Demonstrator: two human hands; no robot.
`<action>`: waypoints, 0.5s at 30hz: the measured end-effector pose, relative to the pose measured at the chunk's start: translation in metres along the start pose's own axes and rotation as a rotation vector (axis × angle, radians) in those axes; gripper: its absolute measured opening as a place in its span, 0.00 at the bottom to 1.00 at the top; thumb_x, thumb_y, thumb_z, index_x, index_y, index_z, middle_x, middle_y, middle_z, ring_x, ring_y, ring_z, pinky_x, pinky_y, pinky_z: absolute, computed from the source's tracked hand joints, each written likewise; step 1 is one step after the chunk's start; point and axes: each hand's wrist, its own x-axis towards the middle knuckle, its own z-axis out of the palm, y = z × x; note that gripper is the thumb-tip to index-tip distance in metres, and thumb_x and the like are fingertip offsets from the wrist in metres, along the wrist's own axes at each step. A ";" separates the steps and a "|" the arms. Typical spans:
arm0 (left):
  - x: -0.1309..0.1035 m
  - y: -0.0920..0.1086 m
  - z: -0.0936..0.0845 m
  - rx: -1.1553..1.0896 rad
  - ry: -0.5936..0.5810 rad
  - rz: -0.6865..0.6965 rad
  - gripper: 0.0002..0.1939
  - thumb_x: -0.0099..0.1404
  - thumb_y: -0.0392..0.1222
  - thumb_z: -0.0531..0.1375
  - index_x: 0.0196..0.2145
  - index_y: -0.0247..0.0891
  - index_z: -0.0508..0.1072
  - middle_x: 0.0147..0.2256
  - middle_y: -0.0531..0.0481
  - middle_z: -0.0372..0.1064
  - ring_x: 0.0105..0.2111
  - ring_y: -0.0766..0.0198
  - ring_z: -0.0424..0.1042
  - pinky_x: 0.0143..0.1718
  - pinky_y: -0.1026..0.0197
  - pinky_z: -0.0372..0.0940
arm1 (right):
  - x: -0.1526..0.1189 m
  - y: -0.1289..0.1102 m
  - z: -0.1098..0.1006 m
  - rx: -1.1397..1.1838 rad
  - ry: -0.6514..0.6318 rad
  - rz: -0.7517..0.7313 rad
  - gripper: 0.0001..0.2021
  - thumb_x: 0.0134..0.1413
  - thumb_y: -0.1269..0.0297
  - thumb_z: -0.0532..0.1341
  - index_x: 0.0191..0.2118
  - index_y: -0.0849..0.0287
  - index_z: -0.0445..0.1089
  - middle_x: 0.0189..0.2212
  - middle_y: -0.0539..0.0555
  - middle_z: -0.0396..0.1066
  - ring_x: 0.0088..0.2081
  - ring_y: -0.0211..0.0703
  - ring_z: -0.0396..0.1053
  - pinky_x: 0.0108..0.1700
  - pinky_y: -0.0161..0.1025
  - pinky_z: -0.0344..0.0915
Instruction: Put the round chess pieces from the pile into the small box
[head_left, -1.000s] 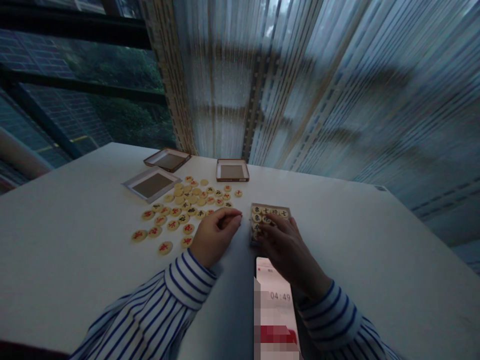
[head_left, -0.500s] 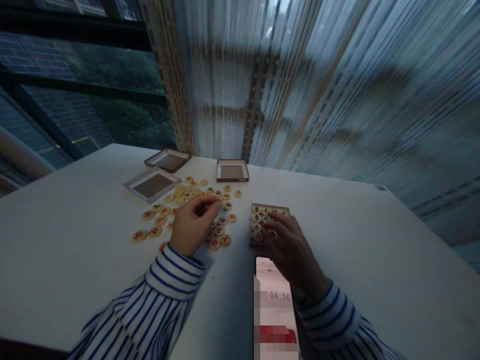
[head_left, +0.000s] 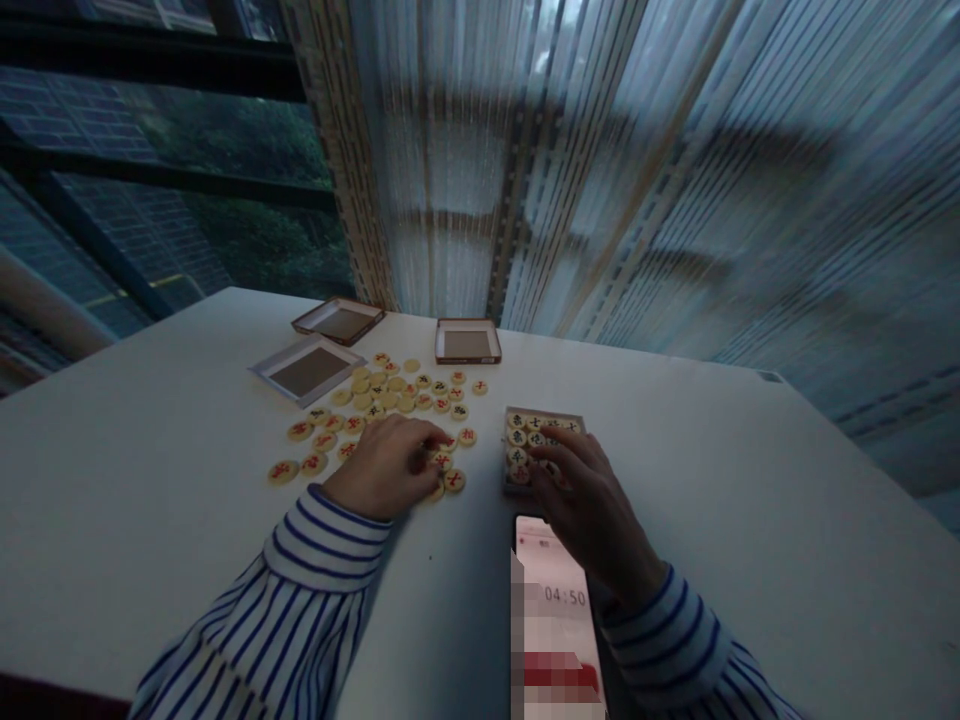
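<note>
Round wooden pieces (head_left: 396, 384) with red or black characters lie scattered on the white table, some of them blank side up. Over the near right part of this spread is my left hand (head_left: 390, 462), its thumb and fingers apart and curved down around pieces on the table. A shallow box (head_left: 510, 481) to the right holds rows of pieces with characters up. My right hand (head_left: 589, 500) rests over the box's right part, fingers bent and spread, touching pieces there and hiding several of them.
A phone (head_left: 559, 620) showing 04:50 lies below the box, partly under my right wrist. Behind the pieces are a grey-rimmed tray (head_left: 307, 371), a brown-edged lid (head_left: 339, 320) and another lid (head_left: 468, 342). A string curtain (head_left: 465, 160) hangs beyond the table (head_left: 675, 450).
My left hand has moved down and left, from a raised pinch to the near pieces, and its fingers have opened. My right hand has barely moved.
</note>
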 end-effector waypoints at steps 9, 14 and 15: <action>0.000 0.004 0.007 0.061 -0.031 0.017 0.16 0.53 0.37 0.55 0.41 0.36 0.72 0.35 0.45 0.73 0.40 0.52 0.67 0.42 0.50 0.59 | -0.001 0.001 0.002 -0.009 -0.006 -0.001 0.07 0.55 0.67 0.56 0.40 0.58 0.67 0.47 0.59 0.66 0.49 0.49 0.62 0.51 0.56 0.61; 0.000 0.005 0.006 0.080 -0.031 -0.005 0.16 0.53 0.38 0.57 0.41 0.38 0.72 0.35 0.46 0.73 0.40 0.53 0.68 0.42 0.50 0.59 | -0.001 0.001 0.001 -0.001 -0.005 0.000 0.07 0.55 0.66 0.56 0.40 0.58 0.67 0.47 0.60 0.65 0.50 0.50 0.62 0.51 0.56 0.62; 0.000 0.006 0.006 0.085 -0.029 -0.007 0.16 0.53 0.38 0.57 0.41 0.38 0.72 0.34 0.46 0.73 0.40 0.53 0.68 0.42 0.51 0.59 | -0.001 0.001 0.001 0.002 -0.002 -0.002 0.07 0.56 0.66 0.56 0.40 0.57 0.67 0.47 0.60 0.66 0.50 0.50 0.62 0.50 0.56 0.62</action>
